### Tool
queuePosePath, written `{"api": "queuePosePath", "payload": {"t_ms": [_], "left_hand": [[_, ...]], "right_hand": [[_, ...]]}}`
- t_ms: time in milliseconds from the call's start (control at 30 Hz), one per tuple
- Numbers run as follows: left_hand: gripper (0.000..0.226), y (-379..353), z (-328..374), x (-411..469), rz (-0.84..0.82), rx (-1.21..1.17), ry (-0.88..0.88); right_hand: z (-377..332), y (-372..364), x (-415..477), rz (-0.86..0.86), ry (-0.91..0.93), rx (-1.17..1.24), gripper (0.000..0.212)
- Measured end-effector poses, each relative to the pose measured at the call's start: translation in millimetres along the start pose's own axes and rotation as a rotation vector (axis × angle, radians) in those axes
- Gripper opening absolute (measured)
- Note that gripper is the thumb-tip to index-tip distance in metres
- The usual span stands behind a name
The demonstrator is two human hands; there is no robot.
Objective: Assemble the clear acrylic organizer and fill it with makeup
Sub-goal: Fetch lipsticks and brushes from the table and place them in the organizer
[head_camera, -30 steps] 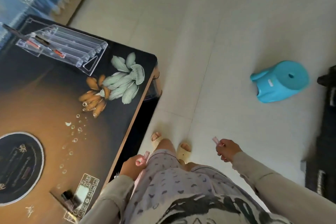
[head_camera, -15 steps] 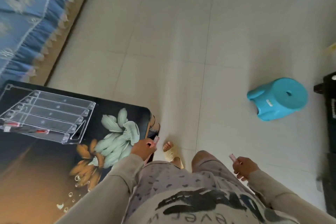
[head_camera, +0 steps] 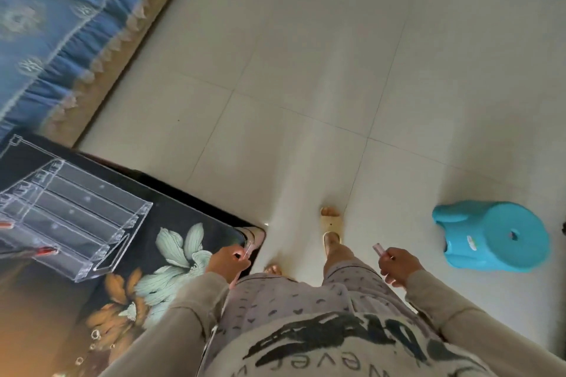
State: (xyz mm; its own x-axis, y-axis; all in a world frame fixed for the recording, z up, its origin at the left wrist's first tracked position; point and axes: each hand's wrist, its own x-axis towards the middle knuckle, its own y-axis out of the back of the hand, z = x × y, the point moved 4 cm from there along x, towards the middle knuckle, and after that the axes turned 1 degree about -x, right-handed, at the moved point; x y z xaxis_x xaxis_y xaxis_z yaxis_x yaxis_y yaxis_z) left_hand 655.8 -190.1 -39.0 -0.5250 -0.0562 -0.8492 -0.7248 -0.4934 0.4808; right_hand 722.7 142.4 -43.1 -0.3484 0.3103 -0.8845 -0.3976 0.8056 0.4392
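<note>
Fingers of the left hand (head_camera: 228, 263) curl round a slim pink tube (head_camera: 247, 249), whose tip sticks out past the knuckles above the corner of the dark flower-printed table (head_camera: 183, 242). The right hand (head_camera: 398, 266) grips a second pink tube (head_camera: 379, 248) in the same way, held over the pale tiled floor (head_camera: 306, 101). Well to the left of the left hand, the clear acrylic organizer (head_camera: 73, 217) stands on the table with its stepped rows showing. A red-tipped stick (head_camera: 46, 251) lies in its nearest row. A turquoise plastic stool (head_camera: 496, 239) sits on the floor near the right hand, on its outer side. Between the hands, a foot in a pale slipper (head_camera: 330, 222) is planted on the tiles. Beyond the organizer hangs blue patterned fabric (head_camera: 61, 24) with a fringe.
</note>
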Motion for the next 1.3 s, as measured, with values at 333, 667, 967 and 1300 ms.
{"api": "queuePosePath", "payload": {"t_ms": [333, 667, 967, 1300], "left_hand": [[0.019, -21, 31, -9, 0.034, -0.303, 0.266], [0.02, 23, 24, 31, 0.103, -0.566, 0.343], [0.026, 133, -13, 75, 0.229, -0.742, 0.393], [0.023, 190, -44, 95, 0.365, -0.983, 0.469]], "right_hand": [[-131, 89, 59, -0.07, 0.213, -0.345, 0.015], [-255, 91, 92, -0.097, 0.276, -0.601, 0.012], [-377, 44, 91, -0.105, 0.355, -0.949, 0.029], [-505, 9, 80, -0.054, 0.533, -1.028, 0.038]]}}
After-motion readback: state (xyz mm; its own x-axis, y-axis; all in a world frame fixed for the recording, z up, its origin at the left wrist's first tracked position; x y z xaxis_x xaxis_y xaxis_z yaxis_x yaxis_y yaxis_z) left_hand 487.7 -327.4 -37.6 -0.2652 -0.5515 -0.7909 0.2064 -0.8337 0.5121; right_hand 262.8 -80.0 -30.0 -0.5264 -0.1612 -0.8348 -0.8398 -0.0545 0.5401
